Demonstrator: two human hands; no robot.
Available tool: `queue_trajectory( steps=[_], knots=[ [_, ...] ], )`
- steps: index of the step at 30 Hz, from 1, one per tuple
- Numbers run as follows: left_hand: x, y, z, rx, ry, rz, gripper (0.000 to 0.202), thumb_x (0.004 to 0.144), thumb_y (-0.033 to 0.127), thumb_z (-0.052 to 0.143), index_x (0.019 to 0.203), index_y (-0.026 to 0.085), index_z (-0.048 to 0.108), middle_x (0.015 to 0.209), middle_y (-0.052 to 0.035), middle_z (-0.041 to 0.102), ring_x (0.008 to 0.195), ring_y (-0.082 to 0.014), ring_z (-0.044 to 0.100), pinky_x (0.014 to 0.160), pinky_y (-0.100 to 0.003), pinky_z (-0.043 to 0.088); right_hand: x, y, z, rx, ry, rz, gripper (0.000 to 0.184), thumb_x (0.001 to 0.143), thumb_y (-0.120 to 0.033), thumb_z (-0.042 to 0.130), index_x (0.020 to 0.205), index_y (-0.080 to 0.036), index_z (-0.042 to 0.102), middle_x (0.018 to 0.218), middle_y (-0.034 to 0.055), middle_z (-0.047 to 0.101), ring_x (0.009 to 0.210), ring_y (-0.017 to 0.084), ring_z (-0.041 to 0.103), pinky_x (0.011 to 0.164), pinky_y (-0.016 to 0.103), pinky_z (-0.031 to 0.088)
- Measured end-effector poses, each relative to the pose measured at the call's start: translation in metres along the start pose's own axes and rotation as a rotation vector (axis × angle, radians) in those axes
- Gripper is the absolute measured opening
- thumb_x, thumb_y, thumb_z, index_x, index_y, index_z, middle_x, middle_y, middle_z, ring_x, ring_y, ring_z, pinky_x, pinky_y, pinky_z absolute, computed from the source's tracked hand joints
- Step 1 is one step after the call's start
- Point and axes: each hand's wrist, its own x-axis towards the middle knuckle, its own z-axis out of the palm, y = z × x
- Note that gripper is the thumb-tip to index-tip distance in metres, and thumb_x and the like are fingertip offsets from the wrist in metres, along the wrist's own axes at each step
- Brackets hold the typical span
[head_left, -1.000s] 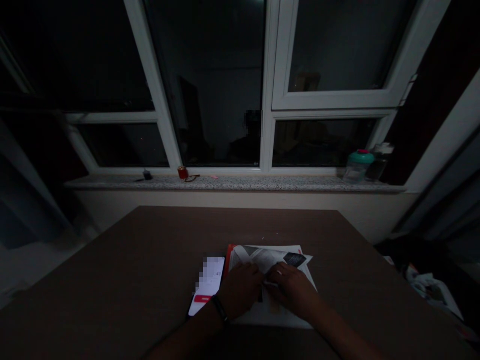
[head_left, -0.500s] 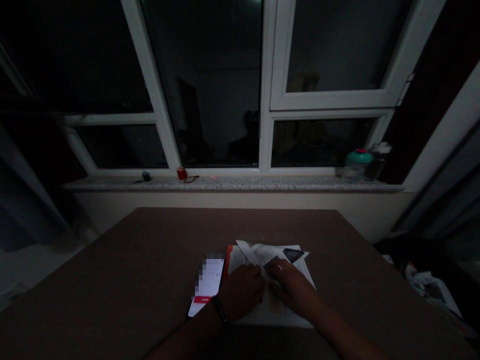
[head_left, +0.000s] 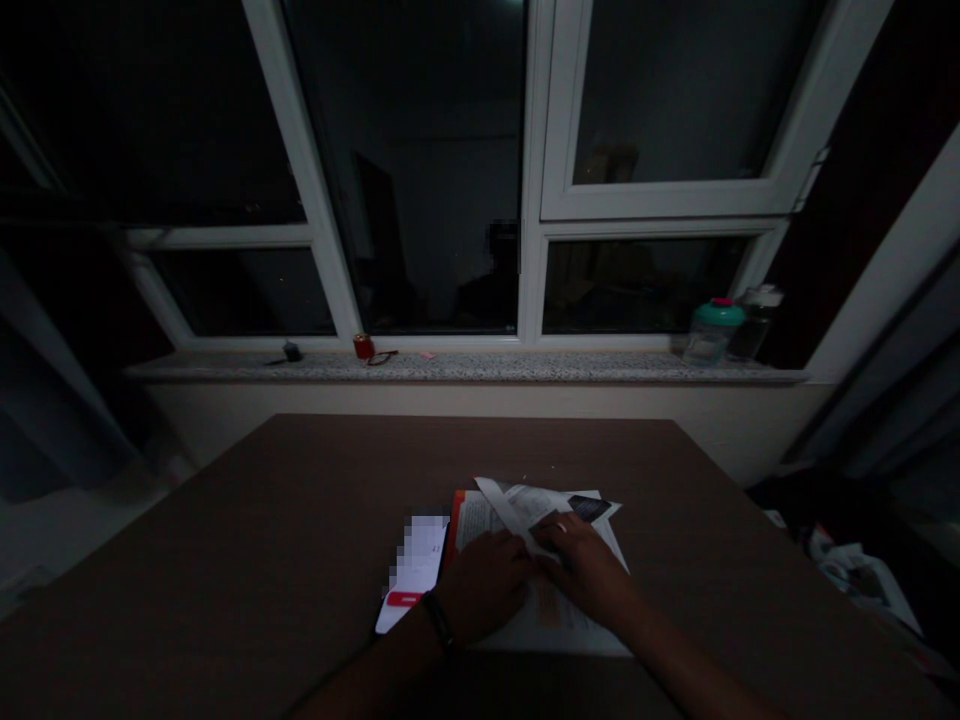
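Observation:
A printed paper sheet (head_left: 525, 502) with a folded white strip and a dark printed patch lies over a flat printed booklet (head_left: 471, 515) with an orange left edge. My left hand (head_left: 491, 585), a dark band at its wrist, rests on the paper with its fingers curled and closed at the fold. Beside it, almost touching, my right hand (head_left: 589, 568) presses the fold with bent fingers; a small ring shows on one. Both sets of fingertips are partly hidden in the dim light. Left of the booklet lies a phone (head_left: 420, 565) with a lit screen.
The brown table (head_left: 300, 520) stands below a granite sill (head_left: 480, 368). On the sill are a teal-lidded bottle (head_left: 712, 330), a clear bottle (head_left: 754, 325), a red jar (head_left: 364, 347) and a small dark bottle (head_left: 292, 351). Plastic bags (head_left: 862, 575) lie beyond the table's right side.
My right hand has shifted slightly, its fingers now bent closer to my left hand. The sheet's upper edge and folded strip have moved a little to the right.

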Motion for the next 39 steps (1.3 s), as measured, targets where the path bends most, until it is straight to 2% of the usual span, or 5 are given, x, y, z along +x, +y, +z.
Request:
queue_trajectory(
  steps=[6, 19, 28, 33, 39],
  knots=[
    [-0.001, 0.002, -0.001, -0.026, -0.001, 0.072, 0.005, 0.094, 0.022, 0.058, 0.096, 0.021, 0.062, 0.103, -0.0024, 0.063, 0.1, -0.0214, 0.057, 0.089, -0.033, 0.043, -0.005, -0.002, -0.003, -0.043, -0.022, -0.002, 0.022, 0.086, -0.019, 0.06, 0.108, -0.023, 0.063, 0.108, 0.0068, 0.062, 0.105, 0.025, 0.053, 0.092, 0.038, 0.043],
    [0.0, 0.007, -0.005, -0.032, -0.034, 0.05, 0.019, 0.09, 0.02, 0.058, 0.109, 0.021, 0.057, 0.112, -0.0047, 0.061, 0.105, -0.0234, 0.056, 0.091, -0.035, 0.043, -0.004, 0.007, -0.001, 0.035, 0.036, -0.035, 0.022, 0.09, -0.015, 0.052, 0.107, -0.022, 0.064, 0.104, 0.007, 0.064, 0.102, 0.024, 0.056, 0.09, 0.037, 0.045],
    [0.0, 0.005, -0.002, -0.026, -0.034, 0.002, 0.028, 0.089, 0.019, 0.06, 0.117, 0.024, 0.057, 0.115, -0.0043, 0.058, 0.107, -0.0239, 0.053, 0.093, -0.036, 0.043, -0.003, 0.008, -0.002, 0.055, 0.052, -0.041, 0.02, 0.089, -0.015, 0.053, 0.105, -0.022, 0.064, 0.102, 0.0065, 0.064, 0.101, 0.024, 0.056, 0.088, 0.037, 0.044],
    [-0.001, 0.004, -0.009, 0.025, -0.078, 0.06, 0.021, 0.091, 0.023, 0.061, 0.112, 0.023, 0.061, 0.11, -0.0059, 0.058, 0.105, -0.0252, 0.053, 0.091, -0.036, 0.044, -0.006, 0.003, -0.006, 0.018, 0.017, -0.038, 0.018, 0.089, -0.016, 0.054, 0.103, -0.022, 0.063, 0.103, 0.0064, 0.063, 0.101, 0.024, 0.055, 0.088, 0.037, 0.044],
    [-0.001, 0.005, -0.012, 0.085, -0.055, 0.164, 0.013, 0.094, 0.028, 0.059, 0.105, 0.024, 0.065, 0.102, -0.0049, 0.058, 0.096, -0.0236, 0.055, 0.083, -0.034, 0.045, -0.008, -0.002, -0.006, -0.012, -0.04, -0.058, 0.027, 0.084, -0.013, 0.058, 0.108, -0.024, 0.062, 0.109, 0.0057, 0.063, 0.106, 0.024, 0.054, 0.092, 0.037, 0.043]
  ],
)
